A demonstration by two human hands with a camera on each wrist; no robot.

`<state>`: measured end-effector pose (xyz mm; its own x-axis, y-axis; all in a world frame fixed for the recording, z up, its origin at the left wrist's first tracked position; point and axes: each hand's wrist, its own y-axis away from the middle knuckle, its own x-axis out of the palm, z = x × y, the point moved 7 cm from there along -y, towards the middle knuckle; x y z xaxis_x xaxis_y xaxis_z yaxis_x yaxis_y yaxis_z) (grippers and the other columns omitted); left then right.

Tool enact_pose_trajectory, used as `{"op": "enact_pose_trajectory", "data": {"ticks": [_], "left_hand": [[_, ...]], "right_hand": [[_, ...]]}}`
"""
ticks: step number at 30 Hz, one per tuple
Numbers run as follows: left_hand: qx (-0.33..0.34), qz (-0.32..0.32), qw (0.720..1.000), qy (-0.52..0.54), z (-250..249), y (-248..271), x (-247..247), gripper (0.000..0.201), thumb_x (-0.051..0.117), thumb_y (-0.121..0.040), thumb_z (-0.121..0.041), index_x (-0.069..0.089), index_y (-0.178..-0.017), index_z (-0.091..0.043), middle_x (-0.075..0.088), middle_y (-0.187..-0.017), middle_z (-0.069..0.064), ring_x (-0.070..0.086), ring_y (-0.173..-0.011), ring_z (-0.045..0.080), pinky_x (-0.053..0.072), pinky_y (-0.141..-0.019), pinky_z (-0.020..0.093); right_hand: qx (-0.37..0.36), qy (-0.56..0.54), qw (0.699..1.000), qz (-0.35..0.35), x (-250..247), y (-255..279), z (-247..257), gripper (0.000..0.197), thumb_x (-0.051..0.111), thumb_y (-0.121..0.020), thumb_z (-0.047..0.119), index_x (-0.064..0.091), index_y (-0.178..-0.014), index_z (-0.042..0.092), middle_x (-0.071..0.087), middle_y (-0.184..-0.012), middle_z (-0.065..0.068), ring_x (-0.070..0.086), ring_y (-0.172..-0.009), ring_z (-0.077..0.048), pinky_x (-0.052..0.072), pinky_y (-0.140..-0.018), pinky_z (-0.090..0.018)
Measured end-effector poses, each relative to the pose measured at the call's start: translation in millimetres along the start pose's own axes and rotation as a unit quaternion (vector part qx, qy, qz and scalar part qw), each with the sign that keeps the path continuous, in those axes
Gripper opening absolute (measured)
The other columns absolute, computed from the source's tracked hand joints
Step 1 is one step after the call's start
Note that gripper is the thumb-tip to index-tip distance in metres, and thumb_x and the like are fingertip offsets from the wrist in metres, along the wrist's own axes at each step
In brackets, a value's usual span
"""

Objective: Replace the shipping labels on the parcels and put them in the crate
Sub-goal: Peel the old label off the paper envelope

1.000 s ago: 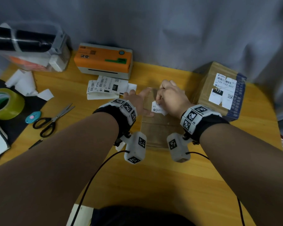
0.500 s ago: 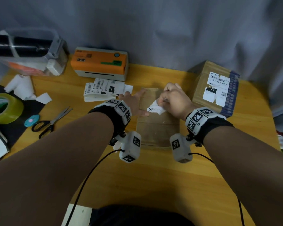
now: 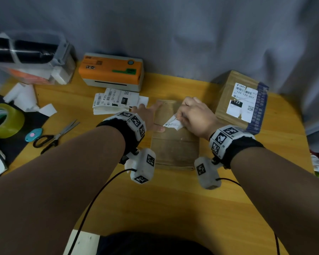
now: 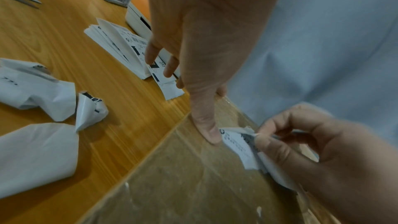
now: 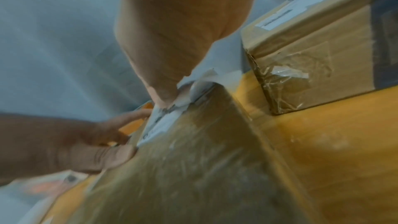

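A flat brown parcel (image 3: pixel 175 144) wrapped in clear tape lies at the table's centre. My left hand (image 3: pixel 147 118) presses on its left edge, thumb flat on top (image 4: pixel 212 135) and fingers straight. My right hand (image 3: pixel 193 116) pinches the old white label (image 3: pixel 173 123), which is partly peeled and crumpled off the parcel (image 4: pixel 193 185). The right wrist view shows the label (image 5: pixel 163 125) lifting under my thumb (image 5: pixel 163 94). A second, taller parcel (image 3: pixel 241 102) with labels stuck on top stands to the right. A clear plastic crate (image 3: pixel 29 57) sits at the back left.
An orange label printer (image 3: pixel 111 70) stands at the back, with a stack of printed labels (image 3: pixel 116 103) before it. Scissors (image 3: pixel 55 137), a green tape roll (image 3: pixel 4 120) and crumpled paper scraps (image 4: pixel 43 94) lie to the left. A grey curtain hangs behind.
My right hand has pulled the label further up off the flat parcel, so more of it is free and folded. The left hand stays pressed on the parcel's edge.
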<state>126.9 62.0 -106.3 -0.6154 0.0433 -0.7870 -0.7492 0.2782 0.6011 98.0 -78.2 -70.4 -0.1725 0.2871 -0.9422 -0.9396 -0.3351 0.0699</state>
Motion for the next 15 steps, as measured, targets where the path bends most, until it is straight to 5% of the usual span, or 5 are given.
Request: {"op": "enact_pose_trajectory", "data": {"ticks": [7, 15], "left_hand": [[-0.005, -0.006, 1.000, -0.005, 0, -2, 1, 0.098, 0.061, -0.077, -0.062, -0.005, -0.147, -0.040, 0.032, -0.141, 0.021, 0.033, -0.128, 0.046, 0.036, -0.101, 0.055], [-0.001, -0.006, 1.000, 0.002, 6, -8, 7, 0.101, 0.058, -0.076, -0.066, -0.007, -0.147, -0.039, 0.035, -0.140, 0.023, 0.036, -0.127, 0.045, 0.034, -0.103, 0.053]], "right_hand": [[-0.016, 0.037, 0.999, 0.015, 5, -2, 22, 0.051, 0.058, -0.087, 0.012, 0.041, -0.135, 0.014, 0.045, -0.129, -0.009, 0.046, -0.120, -0.027, 0.033, -0.102, -0.037], [-0.090, 0.155, 0.984, 0.017, 13, -10, 46, 0.020, 0.063, -0.079, 0.014, 0.069, -0.096, 0.021, 0.052, -0.114, -0.003, 0.043, -0.115, -0.027, 0.027, -0.097, -0.036]]}}
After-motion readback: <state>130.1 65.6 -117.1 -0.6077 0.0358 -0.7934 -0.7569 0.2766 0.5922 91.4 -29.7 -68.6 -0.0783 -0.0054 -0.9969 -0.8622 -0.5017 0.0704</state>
